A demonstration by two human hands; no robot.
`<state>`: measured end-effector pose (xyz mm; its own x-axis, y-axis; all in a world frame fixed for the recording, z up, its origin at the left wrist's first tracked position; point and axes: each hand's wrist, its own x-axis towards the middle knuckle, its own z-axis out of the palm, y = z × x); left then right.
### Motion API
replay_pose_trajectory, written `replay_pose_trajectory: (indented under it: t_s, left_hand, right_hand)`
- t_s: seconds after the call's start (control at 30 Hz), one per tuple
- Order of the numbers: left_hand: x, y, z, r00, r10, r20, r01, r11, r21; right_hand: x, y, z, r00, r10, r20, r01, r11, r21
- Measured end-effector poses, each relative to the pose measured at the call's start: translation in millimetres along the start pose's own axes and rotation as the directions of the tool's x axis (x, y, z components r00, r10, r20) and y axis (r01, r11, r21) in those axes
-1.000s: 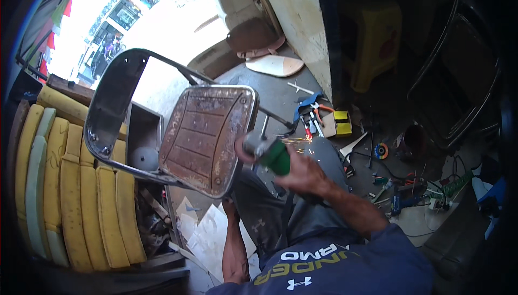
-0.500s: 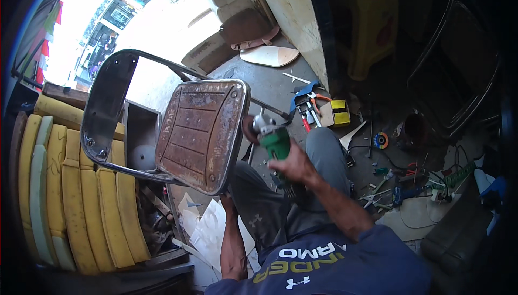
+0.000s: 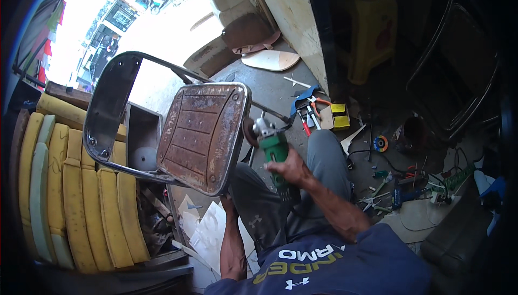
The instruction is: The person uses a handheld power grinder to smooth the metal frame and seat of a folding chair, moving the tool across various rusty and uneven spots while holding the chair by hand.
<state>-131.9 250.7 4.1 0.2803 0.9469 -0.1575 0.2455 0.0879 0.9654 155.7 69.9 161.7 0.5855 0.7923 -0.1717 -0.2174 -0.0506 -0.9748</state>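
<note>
Leftmost, I see yellow foam cushions (image 3: 70,198) stacked on edge, and beside them the metal chair (image 3: 202,133), tipped so the rusty underside of its seat faces me and its bare backrest frame (image 3: 110,106) rises to the left. My left hand (image 3: 227,200) is mostly hidden beneath the seat's lower corner; only the forearm shows rising to it, so I cannot tell whether it is gripping or only bracing the chair. Just right of the seat's chrome edge sits the green grinder (image 3: 272,146), its disc (image 3: 249,130) right at that rim, touching or nearly so. The grinder's long axis runs from the disc at upper left down to my right hand (image 3: 291,168) at lower right, so the chair edge lies up and to the left of that hand, which is plainly the nearer one. My right hand is closed around the green body, the wrist bent and the forearm coming in from the lower right across my knee. Farther right, loose hand tools (image 3: 310,109) and a yellow box (image 3: 340,116) lie scattered on the floor.
</note>
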Motion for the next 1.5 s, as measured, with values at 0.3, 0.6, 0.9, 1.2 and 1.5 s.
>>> replay_pose_trajectory:
  t_s: [0.3, 0.6, 0.9, 1.2, 1.5]
  left_hand:
    - [8, -19, -14, 1.000, -0.026, 0.015, 0.026, 1.000, 0.013]
    - [23, -41, -30, 0.995, -0.060, 0.081, 0.062, 0.998, -0.025]
    - [11, -18, -11, 0.999, 0.053, 0.007, -0.053, 0.976, 0.213]
    - [12, -23, -35, 0.990, -0.046, 0.134, 0.046, 0.999, 0.003]
    - [7, -5, -16, 0.986, -0.067, 0.154, 0.066, 0.998, 0.015]
  right_hand:
    - [6, -13, -6, 0.987, 0.139, 0.081, -0.144, 0.988, 0.062]
    - [10, -11, -2, 0.992, 0.096, 0.080, -0.106, 0.985, 0.133]
    - [-12, -13, -4, 0.998, 0.050, 0.045, -0.051, 0.999, 0.018]
    - [-12, -24, 4, 0.992, 0.076, 0.101, -0.088, 0.989, 0.119]
    - [0, -7, -4, 0.988, 0.130, 0.086, -0.140, 0.983, 0.118]
